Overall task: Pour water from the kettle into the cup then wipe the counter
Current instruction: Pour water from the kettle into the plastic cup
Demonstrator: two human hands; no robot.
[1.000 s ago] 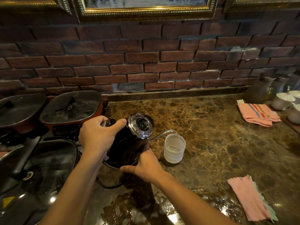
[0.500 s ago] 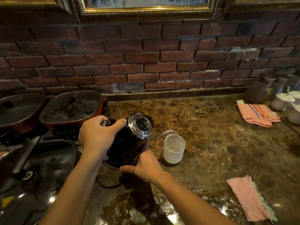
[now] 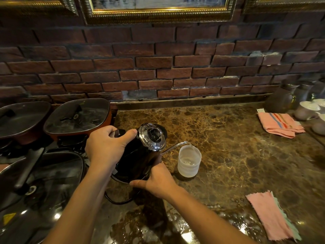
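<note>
1. I have a single view, from the head camera, sitting above the table [image 3: 228, 138] and tilted forward and down.
2. It faces the brick wall [image 3: 158, 67] squarely, close enough that both forearms enter from the bottom edge.
3. The wide lens bends the picture frames [image 3: 158, 16] at the top.

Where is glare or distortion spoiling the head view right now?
Head view: bright glare patches on the wet counter near the bottom edge and on the glass lid at left; wide-angle bending curves the brick wall; dim, warm light; the kettle and cup stay sharp.
</note>
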